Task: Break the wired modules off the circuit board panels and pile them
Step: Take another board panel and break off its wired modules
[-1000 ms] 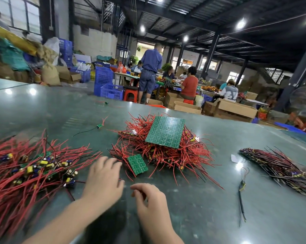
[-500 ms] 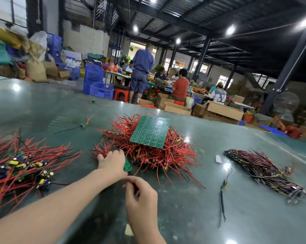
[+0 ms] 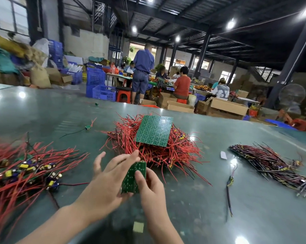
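Note:
A small green circuit board panel (image 3: pixel 133 176) is lifted just above the table, held between both hands. My left hand (image 3: pixel 106 175) cups its left side with the fingers spread; my right hand (image 3: pixel 148 184) pinches its right edge, thumb on the face. Just beyond lies a heap of red-wired panels (image 3: pixel 166 154) with a large green panel (image 3: pixel 154 131) tilted on top. A pile of broken-off wired modules (image 3: pixel 25 169) with red wires and yellow parts spreads at the left.
A dark bundle of wired boards (image 3: pixel 272 164) lies at the right, a loose black-wired part (image 3: pixel 229 184) beside it, and a white scrap (image 3: pixel 223 154). A stray module (image 3: pixel 87 127) sits farther back. People work at tables beyond the green table (image 3: pixel 43 110).
Both hands reached forward to the heap, took the small green panel lying at its near edge, and have now lifted it toward me, tilted upright.

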The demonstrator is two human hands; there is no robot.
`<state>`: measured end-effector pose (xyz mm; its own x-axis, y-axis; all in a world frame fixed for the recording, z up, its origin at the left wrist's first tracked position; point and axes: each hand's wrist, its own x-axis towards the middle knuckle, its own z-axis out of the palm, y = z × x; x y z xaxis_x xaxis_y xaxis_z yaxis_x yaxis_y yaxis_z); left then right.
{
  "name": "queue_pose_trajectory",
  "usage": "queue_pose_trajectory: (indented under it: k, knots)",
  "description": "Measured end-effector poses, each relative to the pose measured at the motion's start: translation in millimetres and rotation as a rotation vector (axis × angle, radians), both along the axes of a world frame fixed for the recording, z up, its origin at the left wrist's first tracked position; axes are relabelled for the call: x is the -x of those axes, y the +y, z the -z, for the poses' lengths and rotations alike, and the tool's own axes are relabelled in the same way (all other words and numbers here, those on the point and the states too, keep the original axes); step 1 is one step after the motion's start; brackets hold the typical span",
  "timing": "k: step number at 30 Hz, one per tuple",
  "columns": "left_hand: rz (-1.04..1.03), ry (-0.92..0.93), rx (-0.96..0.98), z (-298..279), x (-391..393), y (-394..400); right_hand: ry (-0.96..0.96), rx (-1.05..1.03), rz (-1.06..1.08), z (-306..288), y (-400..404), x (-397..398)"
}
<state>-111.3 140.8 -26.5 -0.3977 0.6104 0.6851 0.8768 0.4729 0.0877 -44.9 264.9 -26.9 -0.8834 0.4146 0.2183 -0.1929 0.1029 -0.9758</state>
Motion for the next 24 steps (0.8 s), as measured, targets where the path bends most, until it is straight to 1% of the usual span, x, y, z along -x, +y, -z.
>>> queue_pose_trajectory:
  k: [2, 3, 4, 5, 6, 8, 9, 10, 11, 12, 14, 17, 21, 24]
  knots:
    - [-0.063, 0.042, 0.021, 5, -5, 0, 0.009, -0.058, 0.01, 2, -1, -1]
    - [-0.09, 0.011, 0.007, 9, -8, 0, 0.006, -0.065, 0.023, 2, 0, -1]
    - [-0.09, -0.078, -0.05, 14, -10, 1, 0.001, -0.064, 0.042, 3, 0, 0]
    - [-0.058, -0.227, -0.165, 17, -13, 2, -0.003, -0.054, 0.061, 3, 0, 1]
    - [-0.02, -0.416, -0.321, 19, -16, 4, -0.004, -0.027, 0.075, 3, 0, 2]
    - [0.128, -0.911, -0.64, 19, -22, 7, -0.002, 0.058, 0.071, 3, 1, 3]
    - [0.237, -1.143, -0.796, 21, -23, 8, 0.005, 0.075, 0.061, 2, 2, 3]
    - [0.332, -1.326, -0.923, 24, -21, 9, 0.011, 0.061, 0.053, 2, 3, 3]
    - [0.379, -1.429, -1.013, 25, -18, 9, 0.013, 0.032, 0.048, 3, 3, 3]
    - [0.355, -1.448, -1.028, 25, -16, 9, 0.01, -0.005, 0.044, 3, 3, 4]
    - [0.255, -1.404, -1.027, 24, -15, 7, 0.012, -0.083, 0.03, 5, 0, 3]
    - [0.26, -1.399, -1.057, 24, -19, 3, -0.003, -0.181, -0.002, 7, -5, 3]
    - [0.247, -1.407, -1.111, 25, -20, -1, -0.047, -0.184, -0.035, 5, -3, 3]
    - [0.279, -1.445, -1.111, 28, -20, -2, -0.045, -0.24, -0.032, 4, -1, 2]
